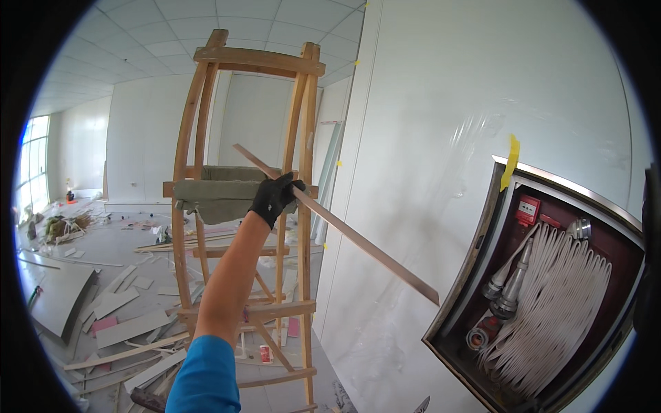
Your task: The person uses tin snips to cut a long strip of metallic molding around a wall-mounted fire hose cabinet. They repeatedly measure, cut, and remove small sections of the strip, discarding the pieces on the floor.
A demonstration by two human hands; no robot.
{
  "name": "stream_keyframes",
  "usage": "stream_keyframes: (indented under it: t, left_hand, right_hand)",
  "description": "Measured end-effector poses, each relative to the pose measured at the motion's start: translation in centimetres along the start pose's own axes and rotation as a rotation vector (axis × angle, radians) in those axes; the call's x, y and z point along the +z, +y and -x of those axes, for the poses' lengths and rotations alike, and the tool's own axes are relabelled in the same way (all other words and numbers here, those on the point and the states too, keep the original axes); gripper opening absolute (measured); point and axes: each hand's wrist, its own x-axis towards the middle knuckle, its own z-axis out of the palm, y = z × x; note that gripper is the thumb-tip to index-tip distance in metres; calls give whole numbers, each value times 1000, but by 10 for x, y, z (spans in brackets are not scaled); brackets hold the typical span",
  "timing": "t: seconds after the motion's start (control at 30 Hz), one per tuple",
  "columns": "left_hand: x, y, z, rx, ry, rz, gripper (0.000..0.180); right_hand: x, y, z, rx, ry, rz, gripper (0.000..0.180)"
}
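Crossing under gloved left-hand fingers (275, 196) — thin wooden strip (358, 237).

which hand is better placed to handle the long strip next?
Left, most likely. The left hand, in a black glove, is closed around the thin wooden strip in front of the wooden ladder. The right hand is not in view.
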Motion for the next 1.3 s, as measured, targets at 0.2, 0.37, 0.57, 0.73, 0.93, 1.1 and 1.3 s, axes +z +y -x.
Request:
stream_keyframes:
  t: [0.2,0.37,0.57,0.73,0.93,1.1,1.3]
  left_hand:
    - [-44,19,-69,162,-83,-141,21]
    - [-141,68,-173,197,73,-416,22]
    - [-193,72,-223,25,232,-118,14]
    - [-193,94,-205,478,-153,-2216,19]
    - [-146,91,-185,-58,349,-1940,24]
    - [-128,90,-169,-214,451,-1881,28]
    - [-109,90,-133,73,468,-2036,37]
  right_hand:
    - [19,9,-20,-59,-13,69,30]
    - [61,35,-58,-166,24,87,30]
    - [71,81,-100,-192,119,185,32]
    - [74,83,-103,-161,153,177,29]
    - [70,65,-98,-173,183,147,25]
    - [63,51,-94,-188,203,127,23]
    - [50,41,-92,-213,223,109,20]
